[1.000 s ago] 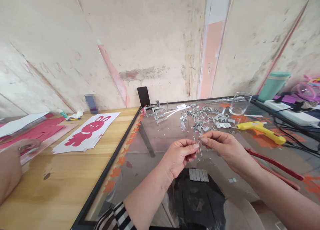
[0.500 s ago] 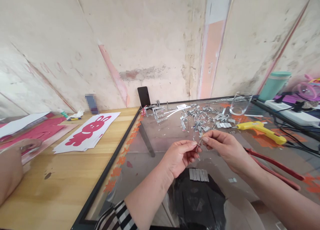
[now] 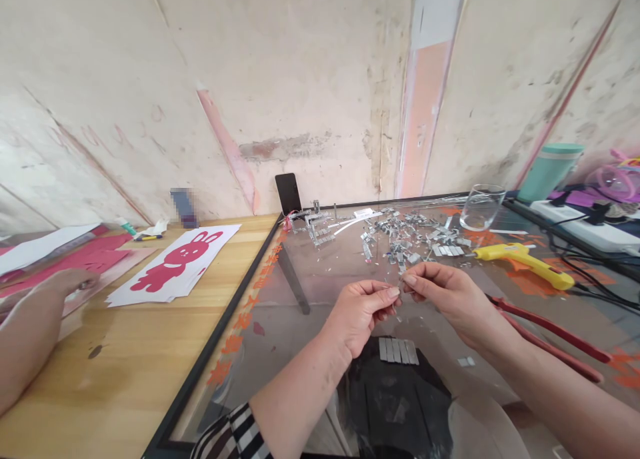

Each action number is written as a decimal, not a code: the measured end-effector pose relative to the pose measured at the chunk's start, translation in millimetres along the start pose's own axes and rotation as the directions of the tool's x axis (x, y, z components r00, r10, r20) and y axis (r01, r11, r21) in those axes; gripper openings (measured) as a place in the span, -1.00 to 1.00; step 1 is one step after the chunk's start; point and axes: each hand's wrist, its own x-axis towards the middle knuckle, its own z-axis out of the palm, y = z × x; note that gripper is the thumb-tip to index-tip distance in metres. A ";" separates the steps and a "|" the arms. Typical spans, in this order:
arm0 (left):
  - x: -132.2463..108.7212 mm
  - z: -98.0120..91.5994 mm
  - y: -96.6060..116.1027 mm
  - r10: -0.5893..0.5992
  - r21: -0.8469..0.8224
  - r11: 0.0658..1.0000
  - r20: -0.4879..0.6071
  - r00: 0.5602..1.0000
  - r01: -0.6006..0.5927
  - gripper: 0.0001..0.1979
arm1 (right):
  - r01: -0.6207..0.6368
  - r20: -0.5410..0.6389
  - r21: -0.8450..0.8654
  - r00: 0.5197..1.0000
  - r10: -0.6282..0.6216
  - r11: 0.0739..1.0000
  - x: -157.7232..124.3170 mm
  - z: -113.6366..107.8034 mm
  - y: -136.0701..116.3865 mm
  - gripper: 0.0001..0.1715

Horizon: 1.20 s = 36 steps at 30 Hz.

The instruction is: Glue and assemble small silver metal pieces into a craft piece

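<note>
My left hand [image 3: 367,312] and my right hand [image 3: 443,296] meet above the glass tabletop, thumbs and forefingers pinched. Between the fingertips is a thin silvery wire [image 3: 399,299], mostly hidden by the fingers. Just below the hands, a row of flat grey metal strips [image 3: 398,351] lies side by side on the glass. A small pale piece [image 3: 466,362] sits to the right, under my right forearm. Beyond my fingertips spreads a pile of small metal scraps [image 3: 400,239].
Red-handled pliers [image 3: 550,329] and a yellow glue gun [image 3: 523,262] lie right. Behind them stand a drinking glass [image 3: 481,209], a teal cup [image 3: 550,172] and a power strip [image 3: 585,226]. A phone [image 3: 288,194] leans at the wall. At left, another person's hand [image 3: 73,282] is near red paper [image 3: 100,252].
My fingertips have shifted slightly and cover more of the wire, so less of it shows. At the left, the other person's hand has moved rightward over the paper.
</note>
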 end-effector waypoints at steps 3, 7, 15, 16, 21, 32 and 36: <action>0.0 0.1 -1.8 0.032 0.028 0.999 -0.018 0.999 -0.031 -0.67 | -0.010 0.002 0.007 1.000 0.010 1.000 -0.3 -0.3 -1.1 -0.63; 0.4 -0.5 -4.0 0.082 0.060 0.995 -0.033 0.996 -0.080 -0.69 | 0.001 -0.008 -0.048 1.000 -0.002 0.999 -0.5 -0.3 -1.9 -0.66; 0.2 0.4 -2.6 0.055 0.031 0.998 -0.024 0.998 -0.055 -0.66 | 0.211 0.035 -0.227 0.977 -0.208 0.951 -5.4 -2.0 -2.4 -0.74; 0.1 0.2 -1.1 0.028 0.012 1.000 -0.010 1.000 -0.028 -0.65 | 0.296 0.055 -0.284 0.954 -0.293 0.912 -6.1 -3.6 -3.9 -0.78; -0.6 -2.4 7.5 -0.137 -0.045 0.989 0.107 0.985 0.142 -0.64 | 0.632 0.276 -0.428 0.772 -0.573 0.646 -6.6 -15.1 -12.9 -0.91; 1.1 -10.1 9.3 -0.267 0.010 0.960 0.336 0.903 0.280 -0.70 | 0.591 0.473 -0.209 0.759 -0.448 0.779 -6.9 -26.3 -21.9 -0.85; 1.7 -13.0 8.8 -0.305 -0.021 0.941 0.382 0.873 0.338 -0.73 | 0.694 0.473 -0.274 0.700 -0.536 0.665 -9.2 -22.9 -21.4 -0.79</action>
